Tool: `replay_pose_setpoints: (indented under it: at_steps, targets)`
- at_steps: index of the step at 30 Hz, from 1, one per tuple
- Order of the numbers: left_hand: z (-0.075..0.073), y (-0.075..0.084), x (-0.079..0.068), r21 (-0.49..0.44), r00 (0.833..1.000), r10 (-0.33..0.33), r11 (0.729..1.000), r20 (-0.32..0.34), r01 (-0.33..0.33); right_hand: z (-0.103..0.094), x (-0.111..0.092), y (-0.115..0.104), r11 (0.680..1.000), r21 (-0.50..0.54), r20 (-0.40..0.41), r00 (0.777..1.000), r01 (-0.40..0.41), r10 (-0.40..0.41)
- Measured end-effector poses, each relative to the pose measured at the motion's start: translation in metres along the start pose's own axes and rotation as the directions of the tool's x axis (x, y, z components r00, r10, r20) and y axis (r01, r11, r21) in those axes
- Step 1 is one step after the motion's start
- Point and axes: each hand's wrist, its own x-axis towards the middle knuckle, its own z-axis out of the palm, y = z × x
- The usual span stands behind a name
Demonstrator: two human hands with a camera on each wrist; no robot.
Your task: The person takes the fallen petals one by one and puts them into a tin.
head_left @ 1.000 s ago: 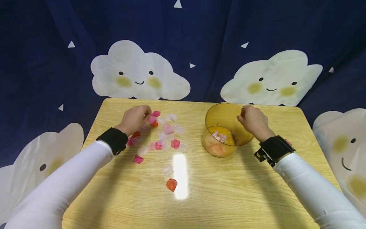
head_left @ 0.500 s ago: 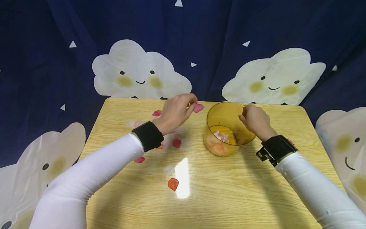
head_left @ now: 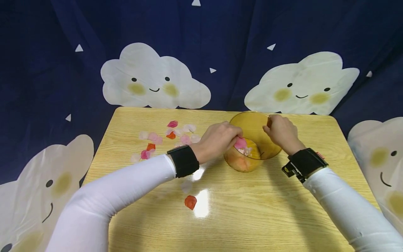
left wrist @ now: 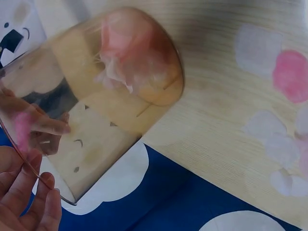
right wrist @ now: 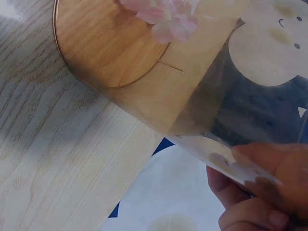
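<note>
A see-through amber cylinder (head_left: 252, 124), its top uncovered, stands on the table with pink and pale petals (right wrist: 168, 21) at its bottom. My right hand (head_left: 283, 133) grips its right rim; in the right wrist view, the wall passes between thumb and fingers. At the left rim is my left hand (head_left: 220, 139), pinching a bright pink petal (head_left: 240, 142) just inside the opening. The left wrist view shows fingers (left wrist: 19, 192) by the rim and that petal through the wall. Left of the cylinder lie loose petals (head_left: 185, 139), some hidden by my left forearm.
On the wooden table (head_left: 239, 217), a red petal (head_left: 190, 202) lies nearer the front, with a pale petal (head_left: 186, 186) behind it. A dark blue curtain (head_left: 226, 35) with white clouds hangs behind the table's back edge.
My left hand has picked up a pink petal from the far-left group and carried it right, to the cylinder's opening. The right hand keeps its grip on the rim.
</note>
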Motion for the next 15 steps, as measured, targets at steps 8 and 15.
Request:
replay_pose_setpoints:
  at_steps: [8, 15]
  targets:
    - [0.002, 0.001, 0.001, -0.010, 0.999, -0.035, 0.999, 0.038, 0.036, 0.001, -0.001, 0.001, 1.000, 0.005, 0.006, 1.000, 0.010, -0.010]
    - [-0.013, -0.022, -0.012, -0.040, 0.992, -0.106, 0.994, -0.073, 0.103, 0.000, -0.001, 0.001, 1.000, 0.008, 0.001, 1.000, 0.011, -0.011]
